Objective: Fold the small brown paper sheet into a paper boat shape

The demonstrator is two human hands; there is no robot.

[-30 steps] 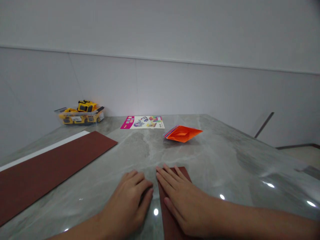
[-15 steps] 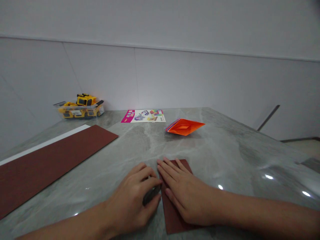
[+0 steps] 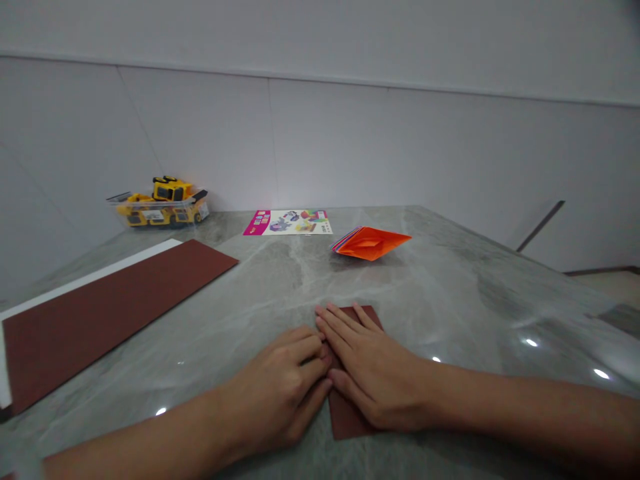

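Note:
A folded piece of brown paper (image 3: 351, 417) lies flat on the grey marbled table (image 3: 210, 347). My right hand (image 3: 377, 370) rests palm down across it, with the fingers stretched out and slightly apart. At the paper's left edge, my left hand (image 3: 293, 380) has its fingers curled, with thumb and fingertips closed together on that edge. Its fingertips touch the paper beside the right thumb. Much of the paper is hidden beneath the right hand.
To the left lies a large brown sheet (image 3: 115, 307) over a white one (image 3: 100, 272). Farther back are a clear box with yellow toy trucks (image 3: 165, 203), a printed craft packet (image 3: 290, 222) and an orange folded paper piece (image 3: 373, 243) with several coloured layers. A wall (image 3: 320, 133) stands behind.
My left hand has moved slightly right against the paper's edge, and the gap between its thumb and fingers has closed. The right hand stays flat on the paper. The view has tilted slightly.

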